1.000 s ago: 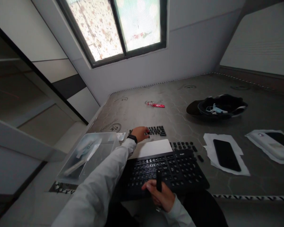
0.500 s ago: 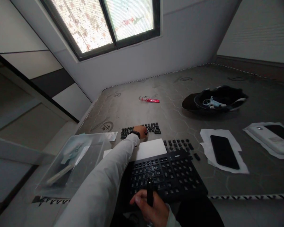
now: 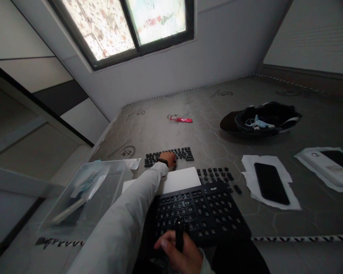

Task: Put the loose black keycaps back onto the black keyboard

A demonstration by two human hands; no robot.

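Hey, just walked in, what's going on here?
A person's left hand is down at loose black keycaps laid out in rows; whether it grips one is hidden. The right hand holds a black pen-like tool upright by a keyboard, where many key positions look bare.

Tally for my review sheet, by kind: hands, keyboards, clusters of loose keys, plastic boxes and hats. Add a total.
Hands: 2 (left hand, right hand)
Keyboard: 1
Key clusters: 2 (far cluster, near cluster)
Box: 1
Hat: 1
Total: 7
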